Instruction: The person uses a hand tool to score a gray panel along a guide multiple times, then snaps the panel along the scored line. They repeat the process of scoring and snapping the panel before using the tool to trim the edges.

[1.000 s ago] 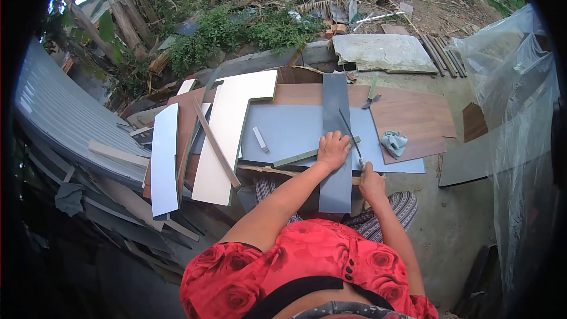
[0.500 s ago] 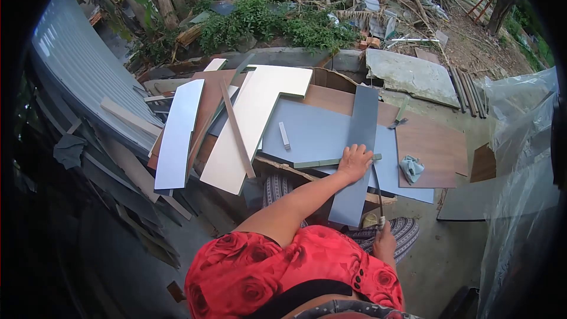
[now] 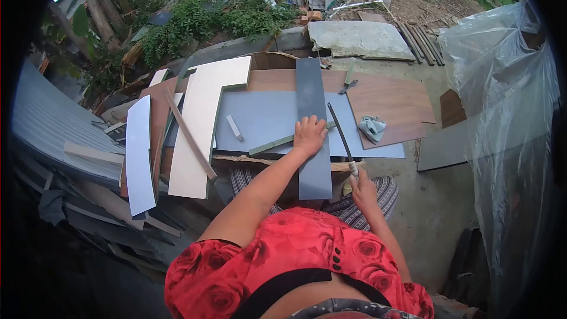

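A dark grey narrow board [image 3: 313, 171] lies lengthwise away from me, across a larger light blue-grey panel [image 3: 266, 115]. My left hand [image 3: 310, 134] bears down on it, fingers bent over a green strip [image 3: 271, 145] that crosses the board at a slant. My right hand [image 3: 363, 189] is closed round the pale handle of a long thin dark tool [image 3: 339, 130], which looks like a file. Its tip points up and away, just right of the board. A small light grey block [image 3: 234, 127] rests on the panel left of my left hand.
Cut cream [image 3: 201, 124] and white boards [image 3: 140, 153] are stacked at left. On a brown panel [image 3: 393, 106] at right lies a crumpled pale cloth [image 3: 372, 128]. A metal-ended tool [image 3: 348, 85] sits behind it. Clear plastic sheeting [image 3: 502, 94] hangs at far right.
The head view has shifted, so the scene sits further left. My right hand has risen forward with the dark tool, whose tip now reaches beyond the green strip. My left hand stays on the board.
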### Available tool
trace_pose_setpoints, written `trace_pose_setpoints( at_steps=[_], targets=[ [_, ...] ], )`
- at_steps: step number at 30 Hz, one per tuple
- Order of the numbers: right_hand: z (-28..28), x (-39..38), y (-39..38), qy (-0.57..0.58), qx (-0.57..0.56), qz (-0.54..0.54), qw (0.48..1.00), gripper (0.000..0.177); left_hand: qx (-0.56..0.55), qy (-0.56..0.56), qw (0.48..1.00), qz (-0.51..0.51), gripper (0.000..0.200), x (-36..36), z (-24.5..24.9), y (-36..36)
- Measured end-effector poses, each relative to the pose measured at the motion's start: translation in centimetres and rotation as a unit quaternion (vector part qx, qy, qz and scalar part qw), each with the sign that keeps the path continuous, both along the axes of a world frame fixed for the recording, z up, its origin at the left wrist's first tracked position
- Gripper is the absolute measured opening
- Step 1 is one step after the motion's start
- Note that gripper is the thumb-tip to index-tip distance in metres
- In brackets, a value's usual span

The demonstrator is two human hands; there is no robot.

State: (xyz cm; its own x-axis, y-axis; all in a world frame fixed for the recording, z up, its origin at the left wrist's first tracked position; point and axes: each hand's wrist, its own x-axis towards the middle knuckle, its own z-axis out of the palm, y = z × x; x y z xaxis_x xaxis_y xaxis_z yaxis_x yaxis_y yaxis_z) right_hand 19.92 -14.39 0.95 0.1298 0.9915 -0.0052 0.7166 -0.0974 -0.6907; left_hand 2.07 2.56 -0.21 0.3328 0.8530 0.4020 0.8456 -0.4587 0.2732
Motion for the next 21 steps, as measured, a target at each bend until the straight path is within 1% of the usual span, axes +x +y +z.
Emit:
trace_pose_setpoints(
  at_steps=[2, 3, 9, 14, 18, 20, 21],
  targets=[
    [-0.5, -0.3, 1.2, -0.023, -0.021, -0.001, 1.0, 0.026, 0.004, 0.014, 1.0, -0.002, 0.018, 0.0, 0.3, -0.1],
    [-0.3, -0.5, 1.4, -0.031, -0.013, 0.0, 0.999, 0.025, 0.01, 0.02, 1.0, 0.001, 0.019, 0.0, 0.3, -0.1],
    [-1.1, -1.2, 2.2, -0.058, -0.016, -0.004, 0.998, 0.025, 0.025, 0.015, 1.0, 0.0, 0.019, 0.0, 0.2, -0.1],
    [-1.1, -2.0, 2.5, -0.068, -0.029, 0.005, 0.997, 0.024, 0.015, 0.014, 1.0, 0.003, 0.019, -0.1, 0.2, -0.1],
    [-0.7, -2.2, 2.2, -0.085, -0.031, 0.012, 0.996, 0.023, 0.01, 0.004, 1.0, 0.003, 0.02, 0.0, 0.5, -0.3],
    [-0.1, -2.1, 1.3, -0.087, -0.067, 0.016, 0.994, 0.022, 0.02, -0.001, 1.0, 0.002, 0.02, -0.1, -0.2, 0.0],
    [0.0, -1.9, 0.5, -0.09, -0.071, 0.024, 0.993, 0.022, 0.005, 0.014, 1.0, 0.004, 0.02, -0.3, 0.3, -0.2]
  ],
)
